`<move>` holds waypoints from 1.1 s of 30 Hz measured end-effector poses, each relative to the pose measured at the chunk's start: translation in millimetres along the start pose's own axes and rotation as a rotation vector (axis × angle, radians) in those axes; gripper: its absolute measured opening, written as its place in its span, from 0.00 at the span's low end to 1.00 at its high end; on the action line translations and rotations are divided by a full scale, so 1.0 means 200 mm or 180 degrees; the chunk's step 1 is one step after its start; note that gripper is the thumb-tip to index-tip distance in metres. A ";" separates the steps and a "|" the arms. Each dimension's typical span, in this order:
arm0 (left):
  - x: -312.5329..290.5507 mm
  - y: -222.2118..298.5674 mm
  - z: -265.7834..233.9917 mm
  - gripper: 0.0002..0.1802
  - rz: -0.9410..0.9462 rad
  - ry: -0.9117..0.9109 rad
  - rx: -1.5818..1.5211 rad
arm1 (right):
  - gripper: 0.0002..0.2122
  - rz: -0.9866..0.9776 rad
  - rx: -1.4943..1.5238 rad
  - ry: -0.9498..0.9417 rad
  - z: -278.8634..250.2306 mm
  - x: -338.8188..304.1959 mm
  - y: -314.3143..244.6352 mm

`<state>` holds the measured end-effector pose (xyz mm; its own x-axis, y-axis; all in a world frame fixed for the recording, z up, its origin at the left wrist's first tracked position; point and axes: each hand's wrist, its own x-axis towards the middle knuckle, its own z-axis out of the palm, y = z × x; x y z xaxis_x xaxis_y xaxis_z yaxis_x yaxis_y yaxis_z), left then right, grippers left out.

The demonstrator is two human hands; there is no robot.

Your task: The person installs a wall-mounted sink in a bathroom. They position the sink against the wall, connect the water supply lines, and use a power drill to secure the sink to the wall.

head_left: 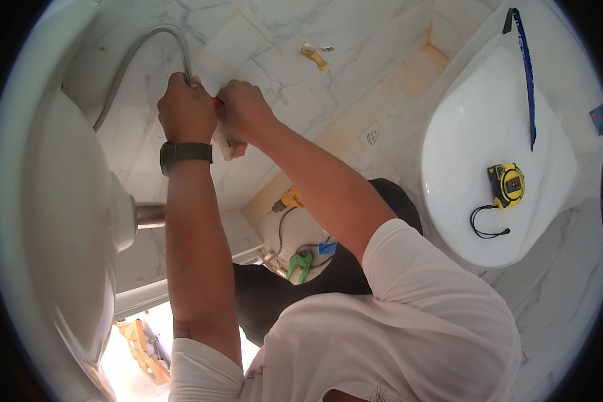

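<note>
Grey braided flexible hose (139, 47): clasped near end in left hand (186, 110), presumably for steadiness
Right hand (246, 110): clenched beside small red piece (217, 102); cannot tell what's inside

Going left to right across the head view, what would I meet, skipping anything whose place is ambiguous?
White fixture, left hand, right hand, green tool, floor drain, yellow-and-black tape measure, blue packet.
</note>
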<state>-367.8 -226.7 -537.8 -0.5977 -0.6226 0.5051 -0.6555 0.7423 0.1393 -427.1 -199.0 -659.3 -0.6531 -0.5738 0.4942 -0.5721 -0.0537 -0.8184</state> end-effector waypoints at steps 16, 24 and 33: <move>-1.15 -0.31 -0.69 0.17 0.0801 -0.1387 -0.1947 | 0.23 0.0059 -0.0205 -0.2067 -0.27 0.20 -0.10; -1.63 -0.91 -1.04 0.14 -0.0794 -0.0143 -0.1415 | 0.19 -0.0344 -0.0458 -0.2349 -0.29 0.30 -0.10; -1.48 -1.37 -1.51 0.17 -0.0023 0.2193 0.1058 | 0.18 0.0279 -0.0166 -0.1872 -0.28 0.15 -0.15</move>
<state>128.3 -170.3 -468.4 -0.2413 -0.2510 0.9374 -0.8279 0.5572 -0.0639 -457.2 -169.5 -603.7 -0.3230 -0.9314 0.1679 -0.5618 0.0459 -0.8260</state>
